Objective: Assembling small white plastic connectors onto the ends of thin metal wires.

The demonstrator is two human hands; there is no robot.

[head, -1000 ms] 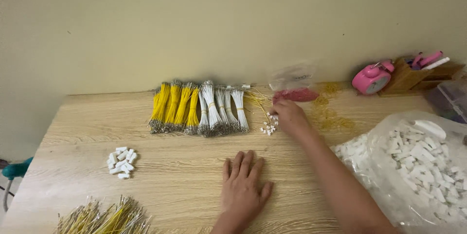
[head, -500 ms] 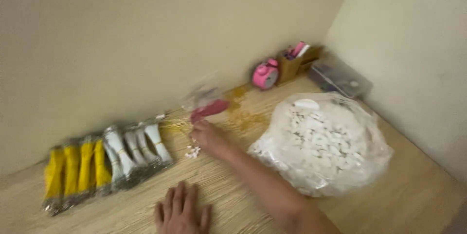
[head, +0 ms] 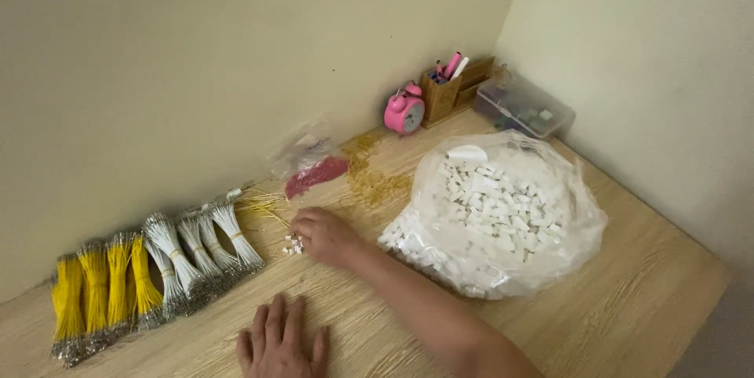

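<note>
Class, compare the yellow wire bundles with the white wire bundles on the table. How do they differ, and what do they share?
Colour: the yellow bundles are bright yellow; the white bundles are pale white.
Place: the yellow bundles lie at the far left of the row; the white bundles lie nearer the right hand.
Pose: the yellow bundles lie nearly parallel; the white bundles fan out more.
Shared: both are tied, with metal-tipped ends, on the table.

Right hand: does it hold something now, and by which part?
It cannot be told. The right hand is curled over a small pile of white connectors, fingertips touching them, but no grip shows.
</note>
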